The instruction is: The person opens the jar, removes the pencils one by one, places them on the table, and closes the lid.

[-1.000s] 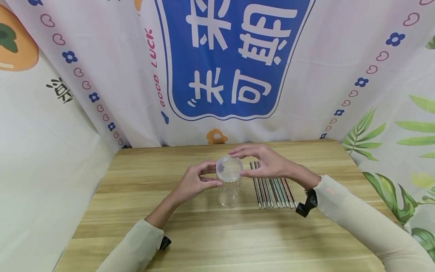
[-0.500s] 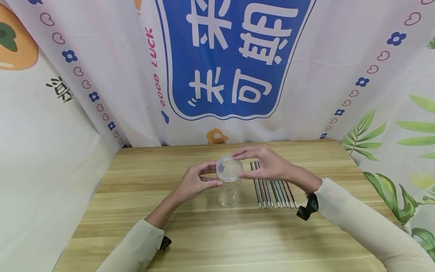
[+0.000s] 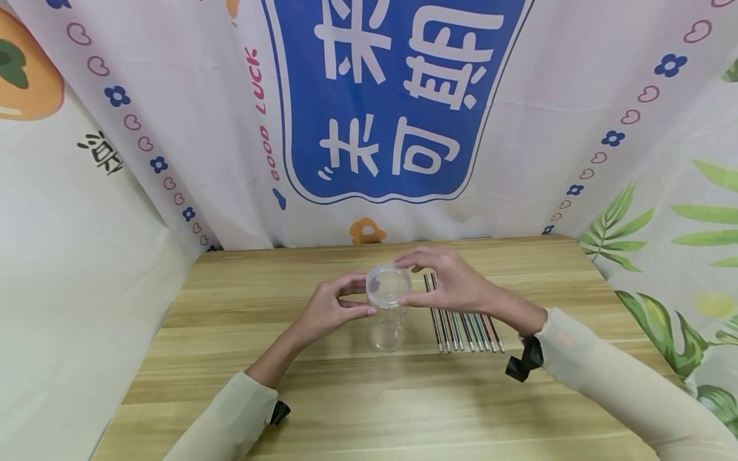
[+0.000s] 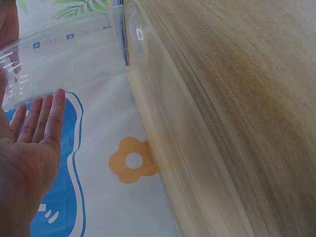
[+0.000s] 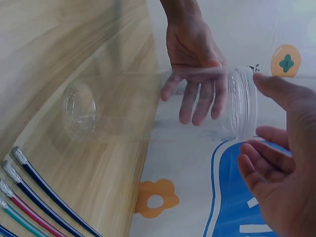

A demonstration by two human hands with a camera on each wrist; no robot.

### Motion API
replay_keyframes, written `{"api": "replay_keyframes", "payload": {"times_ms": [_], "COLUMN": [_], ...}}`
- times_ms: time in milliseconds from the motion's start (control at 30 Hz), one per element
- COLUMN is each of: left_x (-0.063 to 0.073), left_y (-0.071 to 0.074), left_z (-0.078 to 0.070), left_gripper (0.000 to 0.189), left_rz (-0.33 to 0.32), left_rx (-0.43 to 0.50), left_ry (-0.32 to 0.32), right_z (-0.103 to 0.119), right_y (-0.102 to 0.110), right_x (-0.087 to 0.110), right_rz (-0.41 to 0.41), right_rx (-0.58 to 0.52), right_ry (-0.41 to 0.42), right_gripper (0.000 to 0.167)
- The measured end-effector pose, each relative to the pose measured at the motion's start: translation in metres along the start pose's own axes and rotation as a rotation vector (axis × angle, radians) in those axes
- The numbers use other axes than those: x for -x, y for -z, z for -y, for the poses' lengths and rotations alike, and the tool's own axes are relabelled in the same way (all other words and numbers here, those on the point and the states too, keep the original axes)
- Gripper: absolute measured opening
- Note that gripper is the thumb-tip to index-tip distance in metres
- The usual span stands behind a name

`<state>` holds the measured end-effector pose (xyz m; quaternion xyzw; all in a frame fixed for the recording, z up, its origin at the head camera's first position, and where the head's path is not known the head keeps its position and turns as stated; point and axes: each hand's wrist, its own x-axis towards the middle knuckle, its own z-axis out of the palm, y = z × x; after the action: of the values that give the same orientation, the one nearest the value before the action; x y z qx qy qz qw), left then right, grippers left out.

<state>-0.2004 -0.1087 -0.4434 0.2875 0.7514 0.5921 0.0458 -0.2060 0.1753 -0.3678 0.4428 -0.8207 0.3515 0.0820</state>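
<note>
A tall clear plastic jar point(image 3: 387, 334) stands upright on the wooden table, a round see-through lid point(image 3: 389, 286) on its top. My left hand point(image 3: 327, 312) holds the jar's upper part from the left, thumb in front and fingers behind; in the right wrist view these fingers point(image 5: 198, 101) show through the clear wall. At the lid's right side, my right hand point(image 3: 455, 282) grips the rim between thumb and fingertips. The thumb point(image 5: 276, 89) lies against the lid's edge in the right wrist view. Through the wall, the jar shows nothing inside.
A row of several dark, red and green pencils point(image 3: 474, 330) lies right of the jar, partly under the right forearm in the head view. A printed curtain point(image 3: 323, 224) hangs behind the table's back edge point(image 3: 259, 250).
My right hand has shifted slightly left, its thumb sliding along the front of the lid's rim. The left hand and jar have stayed in place.
</note>
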Motion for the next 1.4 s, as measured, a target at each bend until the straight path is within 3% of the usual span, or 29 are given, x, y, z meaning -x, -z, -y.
{"api": "replay_keyframes", "payload": {"times_ms": [233,433,1400], "left_x": [0.000,0.000,0.000], "left_y": [0.001,0.000,-0.003], "left_z": [-0.001,-0.001,-0.004], "left_gripper": [0.055,0.055,0.051], "left_rz": [-0.002,-0.003,-0.025], "left_rx": [0.001,0.005,0.005], "left_ry": [0.007,0.008,0.016], "right_z": [-0.010,-0.014,-0.007], "right_y": [0.012,0.017,0.006], "right_x": [-0.006,-0.008,-0.002], "right_rz": [0.171,0.246,0.087], "right_rx": [-0.136,-0.117,-0.021], "right_ry": [-0.034,-0.062,0.010], "right_gripper": [0.066,0.054,0.045]}}
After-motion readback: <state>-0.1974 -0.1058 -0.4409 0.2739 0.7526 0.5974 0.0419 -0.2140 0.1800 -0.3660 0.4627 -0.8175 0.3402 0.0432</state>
